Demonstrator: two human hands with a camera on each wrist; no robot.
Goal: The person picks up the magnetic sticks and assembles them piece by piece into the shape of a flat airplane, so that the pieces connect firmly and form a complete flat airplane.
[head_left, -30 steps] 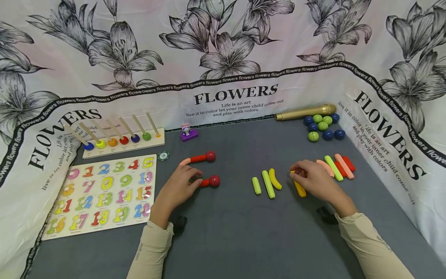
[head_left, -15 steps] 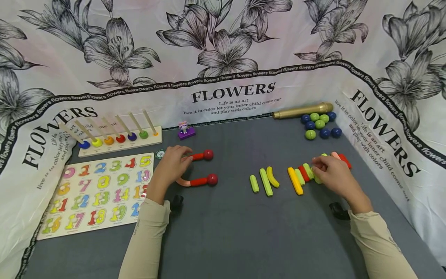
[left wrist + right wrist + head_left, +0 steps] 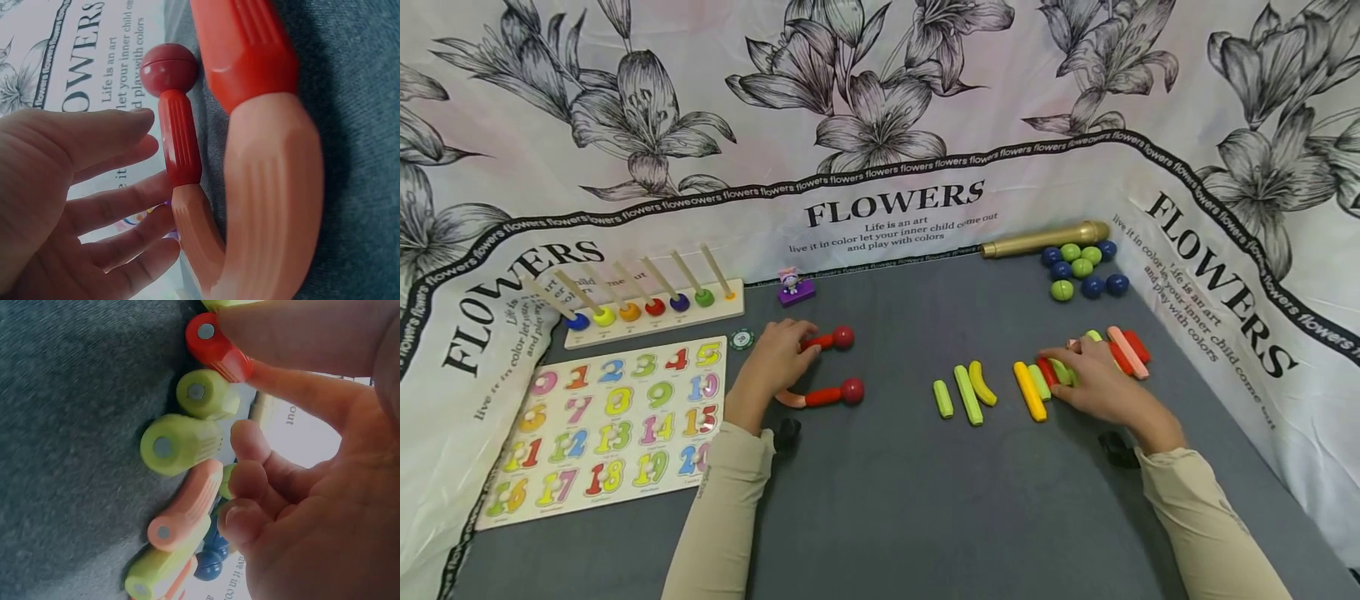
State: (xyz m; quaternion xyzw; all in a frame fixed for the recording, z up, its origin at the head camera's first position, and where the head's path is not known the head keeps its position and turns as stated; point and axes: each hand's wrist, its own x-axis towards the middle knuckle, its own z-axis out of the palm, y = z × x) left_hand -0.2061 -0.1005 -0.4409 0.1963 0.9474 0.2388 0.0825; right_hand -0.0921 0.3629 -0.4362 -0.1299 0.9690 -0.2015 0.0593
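My left hand (image 3: 777, 358) is beside a U-shaped chain of toy magnetic pieces. A curved peach piece (image 3: 272, 187) links two red rods (image 3: 823, 397), each with a red ball (image 3: 852, 391) at its tip. In the left wrist view the fingers are loosely spread beside the farther arm, the thumb apart from it. At the right my right hand (image 3: 1101, 385) pinches a short red magnetic rod (image 3: 222, 353) between thumb and index finger; the other fingers curl loosely. Light green rods (image 3: 181, 444) and a curved peach piece (image 3: 187, 506) lie alongside it, partly hidden in the head view.
A yellow rod (image 3: 1030, 392), green rods (image 3: 967, 395) and a curved yellow piece (image 3: 982, 383) lie mid-table. Blue and green balls (image 3: 1082, 267) and a gold tube (image 3: 1045, 240) are at the back right. A number board (image 3: 617, 425), peg stand (image 3: 655, 321) and purple-based figurine (image 3: 796, 292) are left.
My left hand moved off the U's nearer arm to its farther arm. My right hand left the yellow rod, went right over the row, then came back left to the red rod.
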